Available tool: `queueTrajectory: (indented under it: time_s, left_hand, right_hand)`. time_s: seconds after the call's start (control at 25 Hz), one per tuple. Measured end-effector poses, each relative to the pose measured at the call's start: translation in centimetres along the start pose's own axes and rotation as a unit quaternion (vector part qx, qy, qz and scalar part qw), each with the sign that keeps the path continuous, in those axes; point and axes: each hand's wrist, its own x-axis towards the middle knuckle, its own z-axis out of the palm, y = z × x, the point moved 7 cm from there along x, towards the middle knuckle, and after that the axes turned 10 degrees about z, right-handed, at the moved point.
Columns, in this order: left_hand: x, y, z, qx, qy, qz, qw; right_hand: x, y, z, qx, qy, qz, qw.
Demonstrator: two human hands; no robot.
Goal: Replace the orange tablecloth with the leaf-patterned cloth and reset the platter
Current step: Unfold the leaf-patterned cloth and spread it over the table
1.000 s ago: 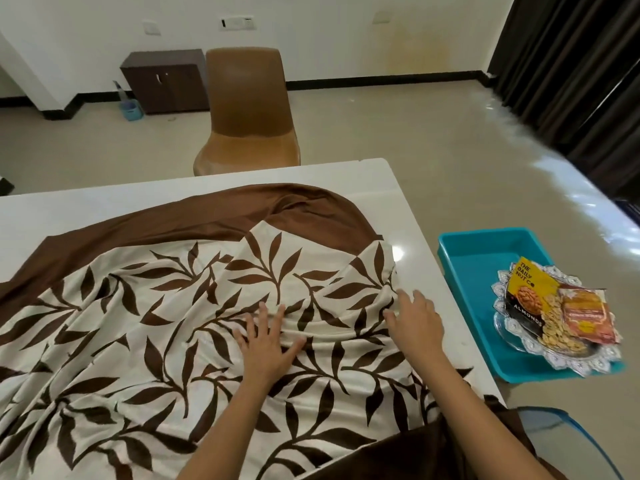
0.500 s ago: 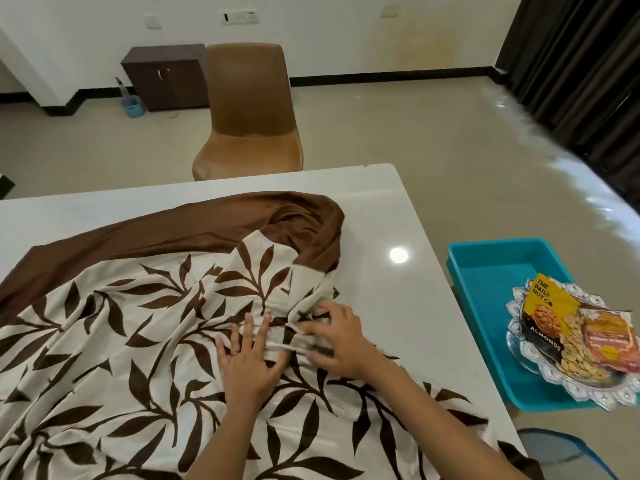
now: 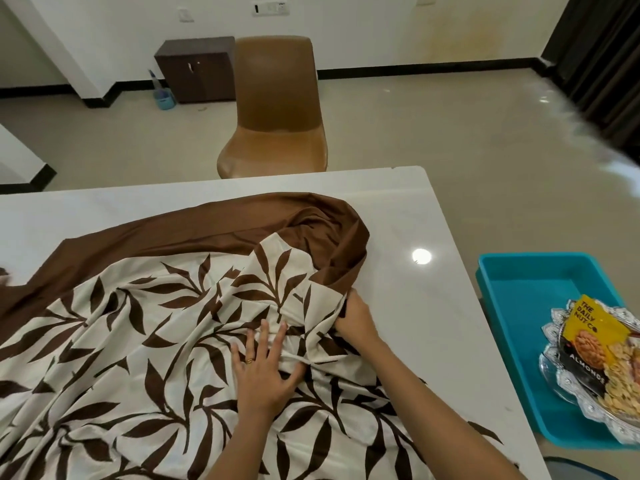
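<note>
Cloth (image 3: 138,323), cream with brown leaves, lies bunched on the white counter (image 3: 415,306); flat left hand (image 3: 263,375) pins it, likely so the right hand (image 3: 355,318), gripping a gathered corner, can spread it; silver-rimmed glass platter (image 3: 585,408) waits aside in the teal plastic tray (image 3: 526,306)

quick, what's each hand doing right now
Left hand: open, pressing flat on the cream brown-leaf-patterned cloth.
Right hand: gripping a bunched fold of that cloth.

Bright, even indoor lighting. Small round glare spot on the white table (image 3: 408,216), toward its right side. Blown-out, slightly smeared sheen on the floor (image 3: 519,140) at far right, below the dark curtain (image 3: 602,53). Soft shadows in the folds of the leaf-patterned cloth (image 3: 145,334). Wide-angle bowing of straight lines toward the edges.
</note>
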Motion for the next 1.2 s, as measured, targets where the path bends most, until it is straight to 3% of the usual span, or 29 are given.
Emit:
queueTrajectory:
  time_s: [0.08, 0.2, 0.28, 0.36, 0.44, 0.6, 0.8, 0.88, 1.2]
  left_hand:
    - [0.1, 0.0, 0.0, -0.003, 0.000, 0.001, 1.000]
    - [0.3, -0.1, 0.0, -0.011, 0.002, 0.006, 1.000]
    - [0.4, -0.1, -0.1, -0.012, 0.000, 0.002, 1.000]
    - [0.5, 0.2, -0.1, -0.020, 0.006, 0.012, 1.000]
    - [0.8, 0.4, -0.1, -0.016, -0.002, 0.031, 0.999]
    - [1.1, -0.1, -0.3, 0.001, 0.006, 0.036, 0.999]
    - [2.5, 0.9, -0.1, -0.024, 0.004, 0.063, 0.998]
    - [1.8, 1.0, 0.1, -0.028, 0.011, 0.056, 0.998]
    - [1.6, 1.2, -0.1, -0.022, 0.001, 0.060, 0.998]
  right_hand:
    - [1.5, -0.9, -1.0, -0.047, -0.019, 0.003, 0.999]
    - [3.6, -2.5, -8.8, 0.008, 0.068, 0.004, 0.998]
    - [4.2, -3.6, -17.3, 0.063, 0.206, 0.013, 0.976]
    - [3.4, -4.4, -25.9, 0.069, 0.384, -0.018, 0.921]
    - [2.2, -4.6, -30.1, 0.033, 0.469, -0.069, 0.880]
    - [2.8, -1.2, -22.4, -0.153, 0.385, 0.002, 0.910]
    - [1.5, 5.1, -8.1, -0.364, 0.155, -0.052, 0.917]
    - [0.4, 7.4, -6.7, -0.396, 0.166, -0.045, 0.902]
    - [-3.8, 9.5, -6.3, -0.385, 0.210, -0.044, 0.898]
